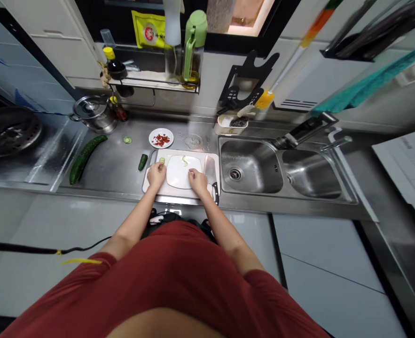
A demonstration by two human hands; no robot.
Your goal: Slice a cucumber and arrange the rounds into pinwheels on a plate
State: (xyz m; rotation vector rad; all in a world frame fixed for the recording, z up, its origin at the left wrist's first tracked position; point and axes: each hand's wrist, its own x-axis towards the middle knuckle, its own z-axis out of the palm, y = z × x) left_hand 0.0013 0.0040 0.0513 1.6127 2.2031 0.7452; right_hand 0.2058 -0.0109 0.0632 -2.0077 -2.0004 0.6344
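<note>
A white plate [179,176] lies on the pale cutting board [160,191], with a few thin cucumber slices [184,161] near its far edge. My left hand [157,175] is at the plate's left side, its fingers curled together; what they hold, if anything, is too small to make out. More cucumber slices [162,160] lie just beyond those fingers on the board. Over the plate's right edge, my right hand [197,181] has its fingertips pinched, and their content is hidden. A kitchen knife [210,167] rests on the board to the right of that hand, black handle toward me.
Left of the board are a cucumber piece [143,162], a long cucumber [86,157] and a lidded pot [93,114]. A plate of chopped red pieces [161,138] sits behind the board. A double sink [251,165] borders it on the right. A bottle shelf [154,80] hangs above.
</note>
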